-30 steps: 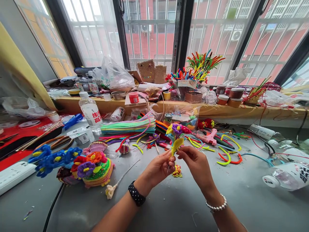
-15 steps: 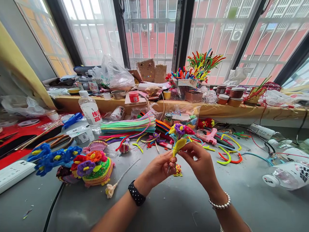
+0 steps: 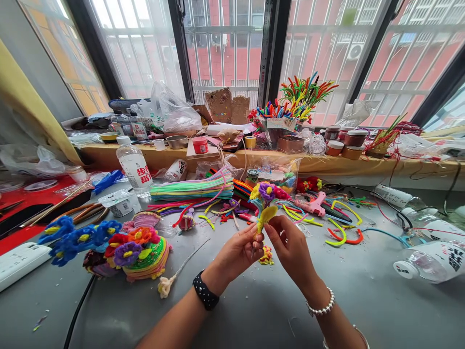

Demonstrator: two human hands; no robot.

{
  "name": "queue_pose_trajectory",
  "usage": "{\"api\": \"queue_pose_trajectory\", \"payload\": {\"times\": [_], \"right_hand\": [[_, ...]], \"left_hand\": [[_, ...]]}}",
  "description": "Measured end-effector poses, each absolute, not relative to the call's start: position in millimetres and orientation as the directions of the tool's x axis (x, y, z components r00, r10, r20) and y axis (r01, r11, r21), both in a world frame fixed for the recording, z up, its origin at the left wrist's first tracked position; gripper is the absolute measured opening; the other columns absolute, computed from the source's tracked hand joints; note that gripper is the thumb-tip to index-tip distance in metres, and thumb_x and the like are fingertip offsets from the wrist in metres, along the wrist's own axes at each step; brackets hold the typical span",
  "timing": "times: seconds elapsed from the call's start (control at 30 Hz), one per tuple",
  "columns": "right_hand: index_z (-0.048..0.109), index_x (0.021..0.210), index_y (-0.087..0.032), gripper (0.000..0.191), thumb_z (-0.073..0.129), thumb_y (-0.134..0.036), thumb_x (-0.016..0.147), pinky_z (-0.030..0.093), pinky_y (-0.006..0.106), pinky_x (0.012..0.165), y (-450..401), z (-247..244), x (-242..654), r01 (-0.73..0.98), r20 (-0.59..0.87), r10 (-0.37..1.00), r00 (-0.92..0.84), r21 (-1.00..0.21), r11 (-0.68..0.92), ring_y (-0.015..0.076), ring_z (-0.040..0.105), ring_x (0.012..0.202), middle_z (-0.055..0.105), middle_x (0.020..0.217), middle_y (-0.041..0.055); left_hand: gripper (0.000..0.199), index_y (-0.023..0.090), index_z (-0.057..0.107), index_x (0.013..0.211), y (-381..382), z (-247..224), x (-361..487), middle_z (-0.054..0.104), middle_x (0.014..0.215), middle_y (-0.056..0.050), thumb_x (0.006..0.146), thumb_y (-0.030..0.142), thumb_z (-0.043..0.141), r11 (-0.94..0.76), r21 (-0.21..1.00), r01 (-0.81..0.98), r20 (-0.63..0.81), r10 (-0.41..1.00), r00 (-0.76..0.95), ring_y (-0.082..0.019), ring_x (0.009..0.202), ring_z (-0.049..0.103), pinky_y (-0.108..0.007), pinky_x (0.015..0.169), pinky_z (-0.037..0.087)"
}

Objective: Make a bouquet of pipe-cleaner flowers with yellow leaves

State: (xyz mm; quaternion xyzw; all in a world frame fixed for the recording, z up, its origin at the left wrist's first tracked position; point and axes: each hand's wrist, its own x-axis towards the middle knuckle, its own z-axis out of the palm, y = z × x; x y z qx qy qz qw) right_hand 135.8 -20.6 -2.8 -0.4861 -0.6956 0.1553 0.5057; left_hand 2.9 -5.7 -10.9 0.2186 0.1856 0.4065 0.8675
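My left hand (image 3: 242, 248) is closed round the stems of a small pipe-cleaner bouquet (image 3: 267, 193), held upright above the grey table. Its flower heads are purple, yellow, blue and dark pink. A yellow leaf (image 3: 269, 213) sticks out to the right, just above the left fingers. The thumb and fingers of my right hand (image 3: 290, 247) pinch at the lower edge of this leaf; their tips are partly hidden. Behind the hands, a red and yellow fuzzy piece (image 3: 266, 256) lies on the table.
Left of my hands stand blue pipe-cleaner flowers (image 3: 82, 237) and a striped fuzzy pot (image 3: 148, 261). A cream flower (image 3: 165, 287) lies nearby. Further back are a pipe-cleaner bundle (image 3: 192, 188), a pink glue gun (image 3: 315, 204) and an upright bottle (image 3: 133, 165). Another bottle (image 3: 428, 261) lies right.
My right hand has shifted slightly left and down along the leaf, its fingertips nearer the leaf's base. The leaf now stands more upright. My left hand keeps its grip on the bouquet.
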Motion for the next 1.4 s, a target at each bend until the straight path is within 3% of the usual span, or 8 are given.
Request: {"api": "queue_pose_trajectory", "payload": {"times": [0.17,0.4,0.67,0.9,1.03,1.2,1.4], "right_hand": [[0.052,0.080,-0.018,0.018,0.038,-0.028,0.085,0.040,0.022,0.050,-17,-6,135,0.385,0.511,0.858,-0.059,-0.781,0.491,0.0114,0.052,0.056,0.057,0.066,0.0013],[0.049,0.073,-0.018,0.021,0.040,-0.033,0.084,0.035,0.020,0.044,-15,-5,137,0.184,0.430,0.899,-0.083,-0.880,0.437,0.0083,0.040,0.045,0.049,0.058,-0.0025],[0.050,0.072,-0.018,0.019,0.042,-0.031,0.083,0.036,0.021,0.047,-20,-1,138,0.277,0.475,0.880,0.004,-0.846,0.455,0.0093,0.046,0.050,0.051,0.059,-0.0019],[0.049,0.067,-0.018,0.020,0.041,-0.029,0.081,0.034,0.021,0.044,-18,-6,141,0.384,0.528,0.847,0.062,-0.796,0.467,0.0100,0.043,0.047,0.048,0.052,-0.0022],[0.048,0.057,-0.017,0.023,0.044,-0.029,0.077,0.035,0.022,0.044,-15,-14,145,0.329,0.468,0.881,0.062,-0.843,0.425,0.0111,0.043,0.048,0.048,0.050,-0.0005],[0.047,0.050,-0.017,0.031,0.046,-0.034,0.075,0.034,0.023,0.043,-12,-18,148,0.171,0.336,0.939,-0.078,-0.923,0.345,0.0101,0.041,0.044,0.046,0.046,-0.0012],[0.060,0.067,-0.017,0.024,0.054,-0.040,0.072,0.038,0.024,0.045,-13,-15,153,0.138,0.304,0.938,-0.164,-0.935,0.327,0.0126,0.048,0.052,0.054,0.057,0.0007]], "left_hand": [[0.011,0.012,0.053,0.082,-6,-10,1,0.041,0.060,0.004,0.074,0.018,0.058,0.563,0.518,-0.644,-0.112,0.791,0.601,-0.001,0.048,0.040,-0.011,0.048,0.035],[0.023,0.015,0.057,0.088,-10,-8,2,0.037,0.053,0.006,0.067,0.019,0.065,0.541,0.535,-0.649,-0.029,0.780,0.626,-0.001,0.043,0.032,-0.013,0.045,0.029],[0.035,0.020,0.054,0.103,-11,-7,2,0.043,0.049,0.006,0.069,0.022,0.064,0.464,0.619,-0.633,0.019,0.797,0.604,-0.003,0.043,0.037,-0.015,0.046,0.029],[0.019,0.012,0.058,0.075,-7,-8,3,0.050,0.052,0.002,0.069,0.029,0.064,0.435,0.779,-0.450,-0.032,0.746,0.665,-0.004,0.045,0.041,-0.018,0.049,0.033],[0.019,0.010,0.058,0.068,-8,-7,0,0.049,0.053,0.002,0.070,0.028,0.062,0.421,0.824,-0.379,-0.033,0.704,0.709,-0.005,0.047,0.042,-0.020,0.053,0.035],[0.021,0.008,0.060,0.067,-10,-5,-2,0.047,0.052,0.001,0.072,0.029,0.060,0.400,0.837,-0.373,-0.010,0.693,0.721,-0.005,0.048,0.041,-0.020,0.052,0.033],[0.021,0.008,0.061,0.066,-11,-6,-1,0.048,0.051,0.002,0.068,0.030,0.064,0.426,0.837,-0.344,-0.023,0.655,0.755,-0.005,0.046,0.042,-0.021,0.050,0.033]]}}
